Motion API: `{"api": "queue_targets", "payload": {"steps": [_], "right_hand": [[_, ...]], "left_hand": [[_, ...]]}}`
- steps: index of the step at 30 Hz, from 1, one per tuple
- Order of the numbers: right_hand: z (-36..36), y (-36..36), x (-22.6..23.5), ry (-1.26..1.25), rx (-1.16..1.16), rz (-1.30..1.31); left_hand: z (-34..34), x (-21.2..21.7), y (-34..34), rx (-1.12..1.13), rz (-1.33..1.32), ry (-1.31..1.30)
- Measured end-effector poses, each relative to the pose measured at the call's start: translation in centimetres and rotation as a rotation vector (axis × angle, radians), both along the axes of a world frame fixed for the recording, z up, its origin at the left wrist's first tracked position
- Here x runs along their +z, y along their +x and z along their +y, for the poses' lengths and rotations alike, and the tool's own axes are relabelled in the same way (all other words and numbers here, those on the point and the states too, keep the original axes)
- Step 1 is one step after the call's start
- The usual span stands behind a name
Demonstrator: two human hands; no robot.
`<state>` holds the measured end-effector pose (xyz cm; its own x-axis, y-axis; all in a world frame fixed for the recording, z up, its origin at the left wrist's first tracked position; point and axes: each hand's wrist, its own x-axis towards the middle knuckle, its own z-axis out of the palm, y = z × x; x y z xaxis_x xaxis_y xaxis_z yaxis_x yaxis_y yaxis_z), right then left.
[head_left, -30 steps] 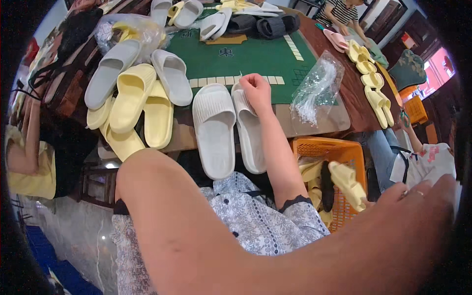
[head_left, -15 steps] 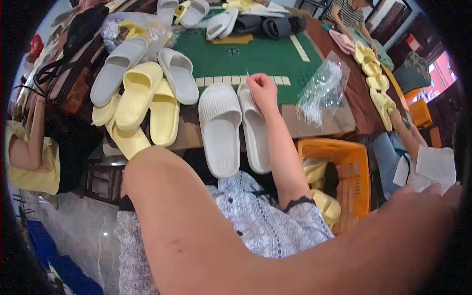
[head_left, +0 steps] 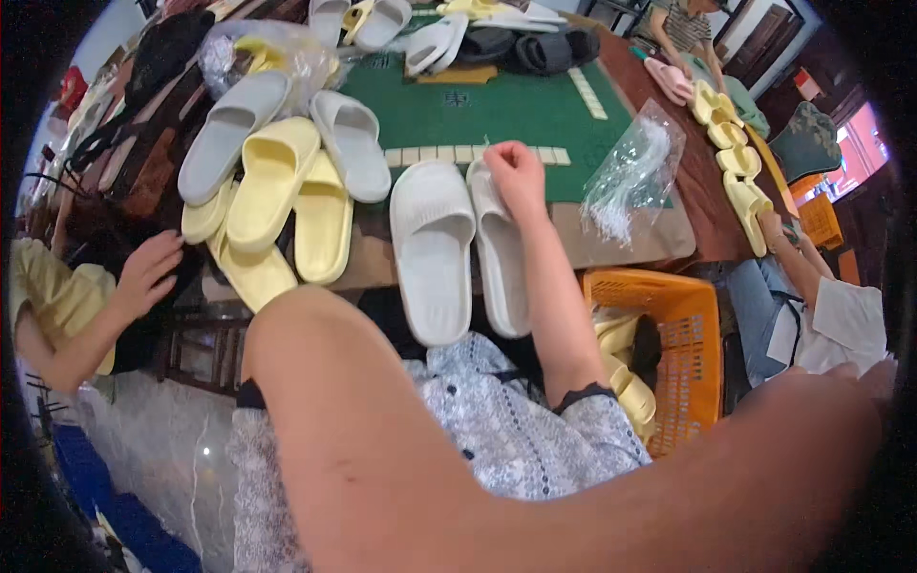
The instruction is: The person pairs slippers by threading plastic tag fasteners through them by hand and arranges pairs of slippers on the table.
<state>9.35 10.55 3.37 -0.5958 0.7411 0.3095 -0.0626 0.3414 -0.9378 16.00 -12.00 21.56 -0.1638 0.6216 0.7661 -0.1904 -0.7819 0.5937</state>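
My right hand (head_left: 517, 177) is closed in a pinch over the strap of the right-hand light grey slide slipper (head_left: 500, 258). A thin white strand (head_left: 486, 143) sticks up from the fingertips; its kind is too small to tell. The matching light grey slipper (head_left: 432, 272) stands close on the left, sole toward the table edge, toe away from me. My left arm is bent across the front of the view, elbow at the left. My left hand (head_left: 858, 380) is at the far right edge, blurred and dark, its fingers mostly hidden.
Yellow slippers (head_left: 275, 181) and grey slippers (head_left: 229, 138) pile up at the left. A clear bag of white strands (head_left: 630, 172) lies at the right. An orange basket (head_left: 702, 344) holds yellow slippers. Other people sit at both sides; one person's hand (head_left: 148, 272) is near the pile.
The person at the left has lowered a raised arm, and that hand now shows beside the yellow slippers. My right hand holds its pinch in nearly the same place.
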Motion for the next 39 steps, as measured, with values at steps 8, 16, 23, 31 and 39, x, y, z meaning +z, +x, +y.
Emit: {"api": "queue_targets", "payload": {"steps": [8,16,23,31,39], "right_hand": [[-0.5,0.0,-0.5,-0.043,0.019,0.019],[-0.7,-0.2,0.0,0.004,-0.003,-0.018],[-0.9,-0.8,0.0,-0.061,0.054,0.006],[-0.8,0.1,0.5,-0.020,0.003,-0.005],[-1.8,-0.6,0.1,-0.020,0.033,-0.012]], "left_hand": [[-0.2,-0.6,0.0,-0.023,-0.022,-0.031],[0.1,-0.3,0.3,-0.067,-0.030,-0.031],[-0.3,-0.3,0.0,-0.060,-0.033,-0.038],[0.0,0.7,0.0,-0.101,-0.008,-0.014],[0.5,1.7,0.3,-0.148,0.031,0.004]]}}
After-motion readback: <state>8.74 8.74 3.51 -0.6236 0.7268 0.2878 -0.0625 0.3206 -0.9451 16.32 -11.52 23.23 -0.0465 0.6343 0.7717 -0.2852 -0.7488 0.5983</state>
